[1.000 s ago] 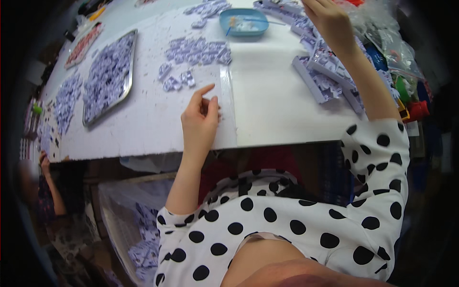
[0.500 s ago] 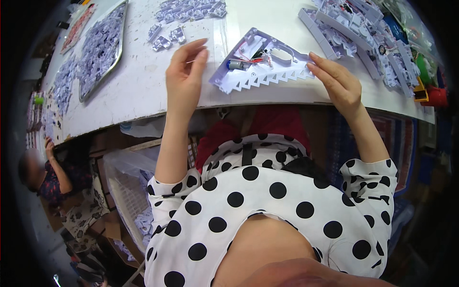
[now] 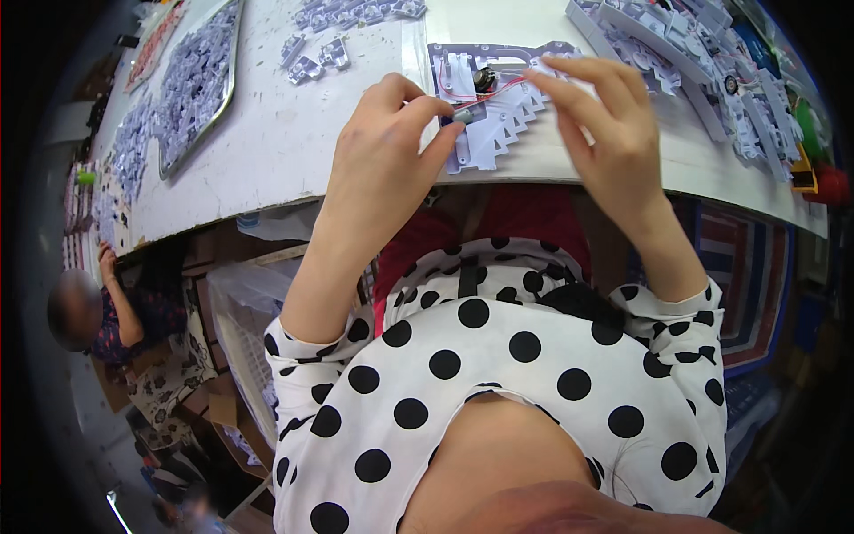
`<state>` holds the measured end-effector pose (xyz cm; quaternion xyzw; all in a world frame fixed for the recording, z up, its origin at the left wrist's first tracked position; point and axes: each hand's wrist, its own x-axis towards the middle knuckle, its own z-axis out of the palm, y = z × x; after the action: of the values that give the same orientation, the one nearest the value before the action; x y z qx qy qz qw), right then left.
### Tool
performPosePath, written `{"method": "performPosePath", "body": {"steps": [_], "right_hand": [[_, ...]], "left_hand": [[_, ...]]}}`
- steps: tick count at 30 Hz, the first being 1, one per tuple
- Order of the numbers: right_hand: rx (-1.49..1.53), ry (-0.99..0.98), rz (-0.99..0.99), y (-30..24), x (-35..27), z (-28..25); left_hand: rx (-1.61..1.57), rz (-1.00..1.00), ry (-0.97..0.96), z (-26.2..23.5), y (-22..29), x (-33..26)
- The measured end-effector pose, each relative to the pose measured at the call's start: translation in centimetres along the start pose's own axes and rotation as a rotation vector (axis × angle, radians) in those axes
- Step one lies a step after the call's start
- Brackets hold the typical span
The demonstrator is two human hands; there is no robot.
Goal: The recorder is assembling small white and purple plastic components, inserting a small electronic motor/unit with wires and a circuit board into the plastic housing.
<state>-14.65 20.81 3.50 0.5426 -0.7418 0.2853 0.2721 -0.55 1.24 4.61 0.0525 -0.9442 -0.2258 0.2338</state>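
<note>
A pale lavender plastic half-shell (image 3: 511,116) with a saw-toothed edge lies on the table in front of me, turned so its teeth face right. Inside it are a dark round part (image 3: 484,81) and red wires (image 3: 509,86). My left hand (image 3: 382,142) is closed, thumb and forefinger around a small grey cylindrical motor (image 3: 463,116) at the shell's left side. Over the shell's right end is my right hand (image 3: 614,120), slightly blurred, its fingers apart and the fingertips close to the wires. Whether they touch the wires is hard to see.
Several small lavender parts (image 3: 318,60) lie beyond my left hand. Farther left stands a metal-rimmed tray (image 3: 233,76) heaped with similar parts. At the right is a pile of shells with wiring (image 3: 685,53). Another person (image 3: 124,311) sits at the far left.
The shell has turned clockwise, its toothed edge swinging from the near side toward the right. My left hand has moved right onto the motor; my right hand has shifted over the shell.
</note>
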Motion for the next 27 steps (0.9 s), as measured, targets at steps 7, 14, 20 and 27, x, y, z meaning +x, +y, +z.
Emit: {"method": "performPosePath", "body": {"steps": [7,14,20,27], "right_hand": [[0.263,-0.042,0.081,-3.5,-0.9,3.3],[0.361,-0.01,0.229,-3.4,-1.3,3.9],[0.674,0.064,0.478,-4.0,0.0,3.4],[0.828,0.198,0.593,-4.8,0.6,4.0]], "left_hand": [[0.081,-0.039,-0.156,-0.1,0.3,1.6],[-0.166,-0.104,-0.218,-1.2,-1.0,2.4],[-0.844,-0.451,-0.329,-1.3,-2.9,2.8],[-1.197,-0.487,-0.193,0.2,-1.6,2.5]]}}
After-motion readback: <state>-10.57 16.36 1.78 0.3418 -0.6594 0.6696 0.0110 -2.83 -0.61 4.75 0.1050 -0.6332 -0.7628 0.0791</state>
